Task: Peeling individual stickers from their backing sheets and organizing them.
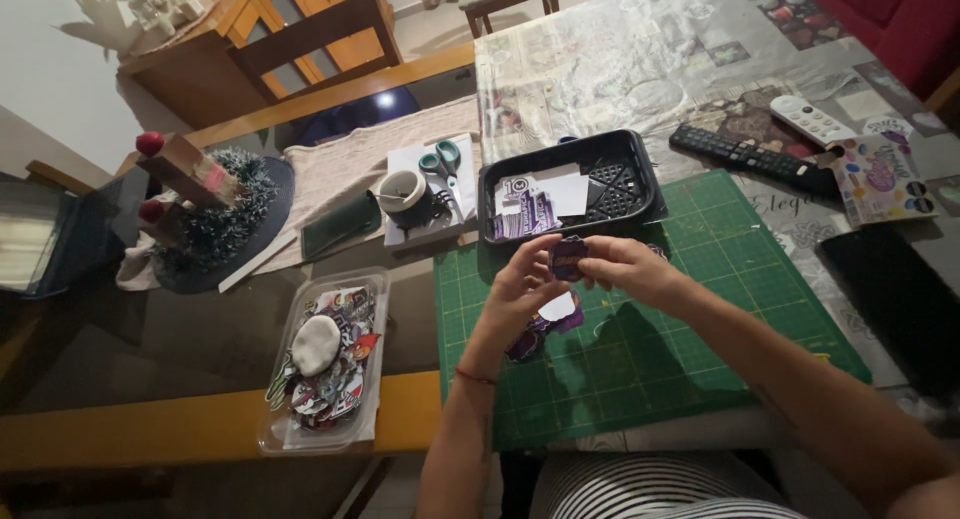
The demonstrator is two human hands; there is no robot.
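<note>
Hands meet over the green mat: left hand and right hand both pinch a purple paper piece.

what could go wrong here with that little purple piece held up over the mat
Both hands, left and right, pinch the small purple cutout above the green cutting mat; it could slip and get lost among the purple scraps below. A forearm near the mat could also sweep those scraps off the table edge.
</note>
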